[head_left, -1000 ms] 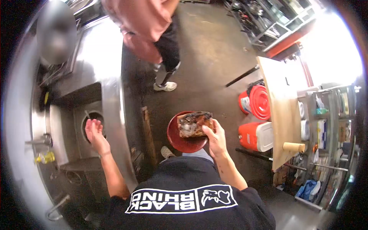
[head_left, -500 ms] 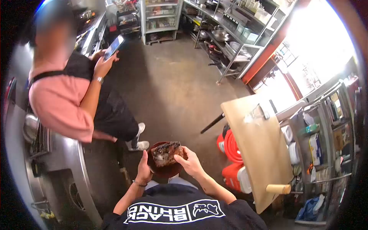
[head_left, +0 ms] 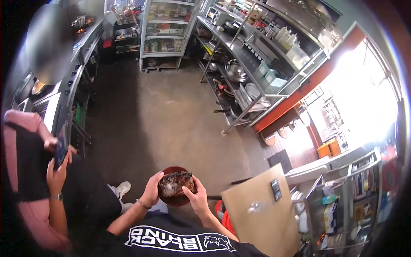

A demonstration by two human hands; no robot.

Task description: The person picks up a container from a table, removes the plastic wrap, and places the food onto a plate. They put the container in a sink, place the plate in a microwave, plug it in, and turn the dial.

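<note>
From the head view, we see a red bowl [head_left: 174, 201] held in front of the chest, above the floor [head_left: 162, 120]. A dark, charred chunk [head_left: 174, 183] lies in it. The left hand [head_left: 151, 191] has its fingers curled round the bowl's left rim. The right hand [head_left: 198, 198] grips the right side, thumb against the chunk. To the left, a co-worker's hand [head_left: 55, 171] holds a phone [head_left: 60, 147]. A wooden board [head_left: 262, 216] stands near on the right, and steel shelves [head_left: 252, 64] run beyond.
</note>
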